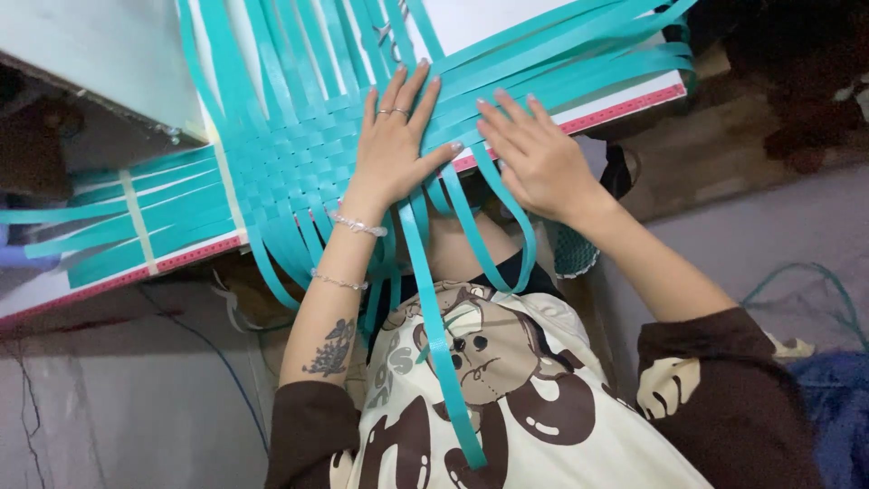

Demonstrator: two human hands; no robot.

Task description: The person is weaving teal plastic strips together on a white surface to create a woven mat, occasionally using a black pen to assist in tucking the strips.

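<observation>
— Two hands, both pressed flat. What are they on?

— The left hand (pixel 391 145) lies palm down with fingers spread on the woven mat (pixel 299 154) of teal strips, gripping nothing. It wears rings, and two bracelets (pixel 355 225) circle that wrist.

— And the other one?

— The right hand (pixel 534 156) sits at three o'clock from the left, just beside it, also open and flat, resting on the loose strips (pixel 579 63) that fan out toward one o'clock. Nothing is clasped in it either.

— Where is the mat itself?

— On a white board (pixel 471 23) with a red ruler edge (pixel 625 104), at twelve o'clock from the person's chest. The woven part lies at nine o'clock from the left hand.

— Any strips hanging free?

— Several. Long ends (pixel 439 326) drop off the board's near edge toward six o'clock, over a cream shirt (pixel 507 398) with a brown cartoon print. More strips run out to nine o'clock, held by a pale band of tape (pixel 138 222) across them.

— Anything on the arm?

— A tattoo (pixel 333 349) on the left forearm.
</observation>
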